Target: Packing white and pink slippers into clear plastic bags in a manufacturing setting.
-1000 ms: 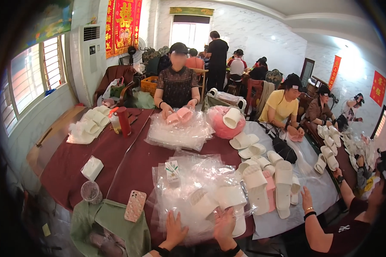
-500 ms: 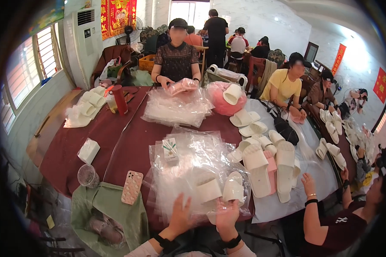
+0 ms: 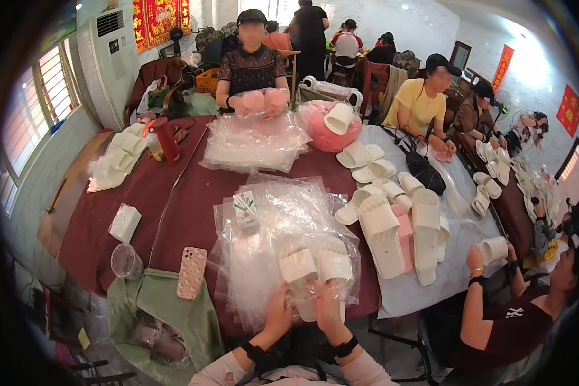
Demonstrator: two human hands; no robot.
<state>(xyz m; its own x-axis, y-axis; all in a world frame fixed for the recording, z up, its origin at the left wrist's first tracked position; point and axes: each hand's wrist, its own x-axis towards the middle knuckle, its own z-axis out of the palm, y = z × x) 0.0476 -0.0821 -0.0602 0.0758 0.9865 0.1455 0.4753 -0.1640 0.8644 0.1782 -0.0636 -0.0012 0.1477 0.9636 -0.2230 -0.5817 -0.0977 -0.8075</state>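
A pair of white slide slippers [image 3: 300, 265] lies side by side in a clear plastic bag [image 3: 286, 241], on top of a pile of similar flat bags. My left hand [image 3: 278, 314] grips the bag's near edge by the left slipper's heel, its fingers partly hidden. Beside it, my right hand [image 3: 329, 311] is closed on the bag at the right slipper's heel, thumb pointing inward. Just beyond the pair, a small white-and-green box [image 3: 245, 210] rests on the pile.
Loose white slippers [image 3: 381, 235] lie to the right on a pale sheet. At left are a phone [image 3: 192, 273], a plastic cup [image 3: 127, 261], a tissue pack [image 3: 124, 222] and a green cloth [image 3: 164, 299]. Across the table a person handles pink slippers; another at right holds a white slipper.
My left hand, spread and apart before, has come in to the bag. The two slippers now lie straighter, side by side. The person at right now holds a slipper in both hands.
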